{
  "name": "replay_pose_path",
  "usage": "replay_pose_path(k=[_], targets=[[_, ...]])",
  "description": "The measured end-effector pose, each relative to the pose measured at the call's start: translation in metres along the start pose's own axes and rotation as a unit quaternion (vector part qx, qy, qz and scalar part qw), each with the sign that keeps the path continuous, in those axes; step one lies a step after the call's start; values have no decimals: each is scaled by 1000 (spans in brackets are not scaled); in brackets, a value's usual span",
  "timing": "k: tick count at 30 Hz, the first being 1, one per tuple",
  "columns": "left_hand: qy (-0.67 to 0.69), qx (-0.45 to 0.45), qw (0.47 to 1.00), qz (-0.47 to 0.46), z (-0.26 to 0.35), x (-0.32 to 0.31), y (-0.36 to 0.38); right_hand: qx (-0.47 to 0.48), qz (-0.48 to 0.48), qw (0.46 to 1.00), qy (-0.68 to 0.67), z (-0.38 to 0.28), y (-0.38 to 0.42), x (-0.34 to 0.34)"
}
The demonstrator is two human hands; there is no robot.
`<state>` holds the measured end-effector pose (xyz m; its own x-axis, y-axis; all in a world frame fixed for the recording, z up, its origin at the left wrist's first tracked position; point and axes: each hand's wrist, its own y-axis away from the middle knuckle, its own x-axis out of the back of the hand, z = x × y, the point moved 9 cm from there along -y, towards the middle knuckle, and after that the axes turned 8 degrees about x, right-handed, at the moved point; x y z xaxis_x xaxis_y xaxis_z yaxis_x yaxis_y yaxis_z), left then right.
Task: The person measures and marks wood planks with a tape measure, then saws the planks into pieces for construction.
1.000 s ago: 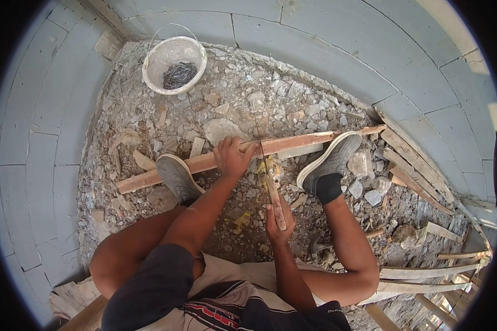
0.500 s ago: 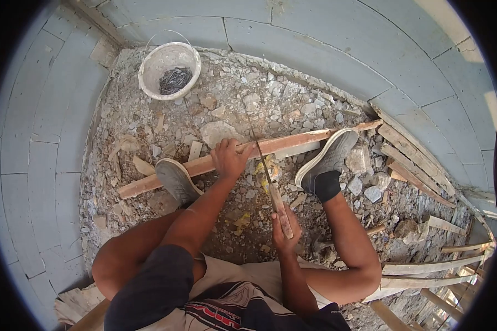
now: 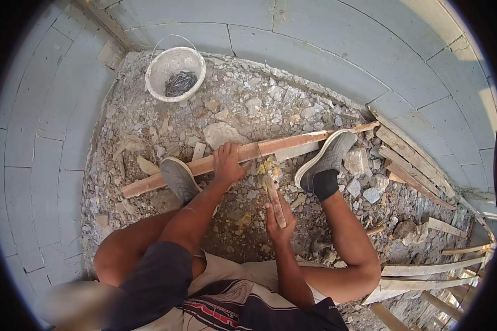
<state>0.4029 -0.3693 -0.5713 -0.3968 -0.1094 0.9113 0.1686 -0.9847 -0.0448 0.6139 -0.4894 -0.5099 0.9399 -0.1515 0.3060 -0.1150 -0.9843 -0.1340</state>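
A reddish wooden batten (image 3: 292,142) lies slantwise over the rubble, passing by both my shoes. My left hand (image 3: 227,164) grips it near its middle, fingers curled over the far edge and thumb pointing right. Just right of those fingers, a thin dark cut line crosses the wood. My right hand (image 3: 280,222) is closed round the worn, straight wooden handle of a saw (image 3: 273,196). Its narrow blade is seen nearly edge-on, pointing away from me towards the cut line, and shows only faintly.
A white bucket (image 3: 201,83) holding nails (image 3: 180,84) stands by the wall's far corner. Broken stones and rubble (image 3: 248,105) cover the ground. Loose planks (image 3: 411,151) lie along the right wall. My left shoe (image 3: 179,177) and right shoe (image 3: 328,157) stand against the batten.
My right hand has moved slightly away from me and left with the saw. The blade, clearly seen crossing the batten before, now barely shows. My left hand stays on the batten.
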Motion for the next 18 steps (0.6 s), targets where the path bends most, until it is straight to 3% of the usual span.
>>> replay_pose_path(k=[2,8,10,13,15,18], targets=[[17,-9,1000,10,-7,-3,-12,55,4,998,28,-22,18,27],[4,1,1000,26,-8,-5,-11,-20,-14,998,51,-22,39,38],[8,-7,999,50,-7,-3,-17,-1,14,998,55,-13,36,36],[7,13,1000,11,-11,-14,-11,11,50,999,18,-20,40,57],[15,16,1000,-10,-11,-11,-16,-29,-34,998,51,-39,42,59],[11,20,999,-23,-12,-12,-17,35,-41,996,66,-37,53,61]])
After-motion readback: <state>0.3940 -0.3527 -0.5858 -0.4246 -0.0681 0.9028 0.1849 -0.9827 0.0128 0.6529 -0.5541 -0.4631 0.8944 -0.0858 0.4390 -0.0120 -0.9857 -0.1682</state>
